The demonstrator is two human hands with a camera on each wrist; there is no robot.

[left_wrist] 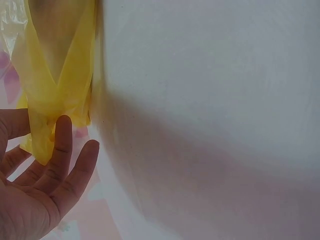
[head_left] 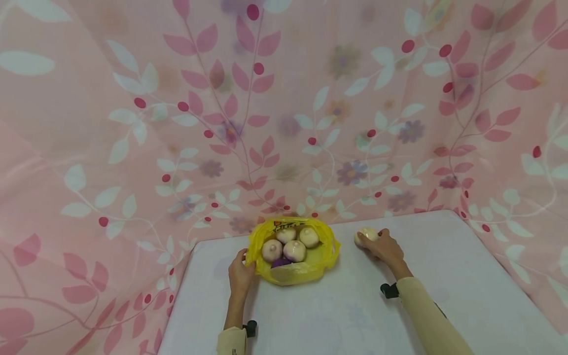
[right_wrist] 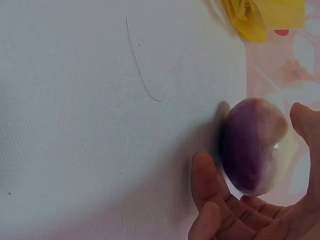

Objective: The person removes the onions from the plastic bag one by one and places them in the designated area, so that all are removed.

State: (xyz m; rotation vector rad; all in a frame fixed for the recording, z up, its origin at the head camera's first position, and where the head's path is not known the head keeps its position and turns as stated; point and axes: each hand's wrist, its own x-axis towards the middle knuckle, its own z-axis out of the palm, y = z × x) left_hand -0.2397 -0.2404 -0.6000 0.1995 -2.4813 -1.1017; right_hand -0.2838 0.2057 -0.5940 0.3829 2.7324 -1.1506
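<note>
A yellow plastic bag point(head_left: 288, 278) lies open-mouthed on the white table, with several white-and-purple turnips point(head_left: 295, 251) inside it. At its left side, my left hand point(head_left: 241, 273) holds the bag's edge. In the left wrist view, a yellow flap of the bag point(left_wrist: 60, 95) runs down between the thumb and fingers. To the right of the bag, my right hand point(head_left: 386, 249) has its fingers and thumb round a single turnip point(head_left: 367, 236). The right wrist view shows this turnip point(right_wrist: 255, 147) with its purple side toward the table and the fingers point(right_wrist: 205, 180) curved beneath it.
The white-covered table point(head_left: 324, 315) meets a pink floral cloth point(head_left: 284, 123) hanging behind it and at both sides. Dark printing marks the bag's far rim. A thin dark hair point(right_wrist: 137, 70) lies on the table cover.
</note>
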